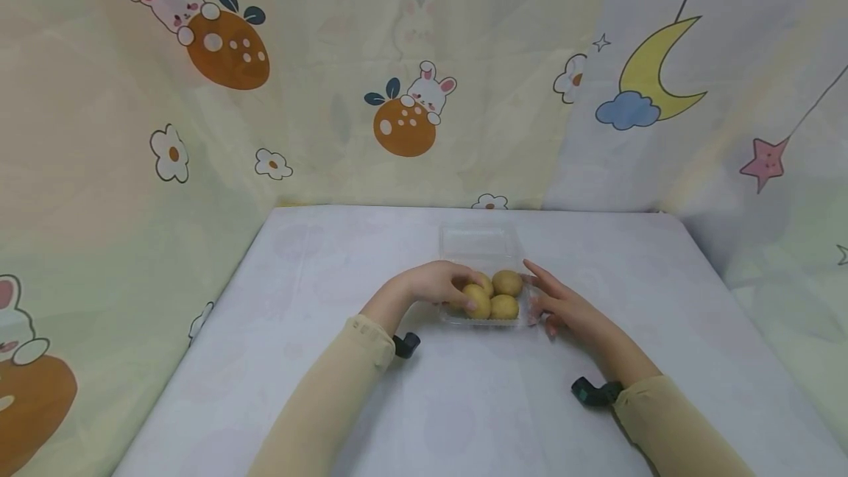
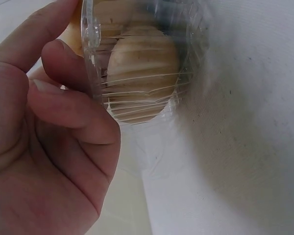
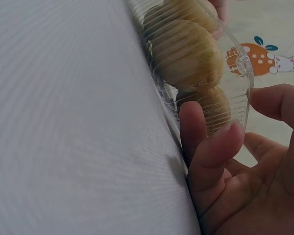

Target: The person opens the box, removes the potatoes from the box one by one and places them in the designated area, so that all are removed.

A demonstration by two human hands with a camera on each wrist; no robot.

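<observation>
A clear plastic box (image 1: 486,322) with its lid (image 1: 480,240) folded back holds several potatoes (image 1: 507,283), yellow-brown and round. From the left side my left hand (image 1: 433,282) reaches over the box and grips the front-left potato (image 1: 478,302) between thumb and fingers. In the left wrist view, curled lower fingers (image 2: 73,107) rest against the box rim, while the fingertips at the top are cut off. My right hand (image 1: 563,308) stands at the box's right side with loosely bent, spread fingers. Its fingers (image 3: 218,147) touch or nearly touch the ribbed wall (image 3: 186,54).
The box stands on a table with a white cloth (image 1: 464,418). Behind and beside the table hangs a patterned curtain (image 1: 318,79) with rabbits, flowers and a moon. A black wrist camera mount (image 1: 596,392) sits at the right wrist, another (image 1: 407,345) at the left.
</observation>
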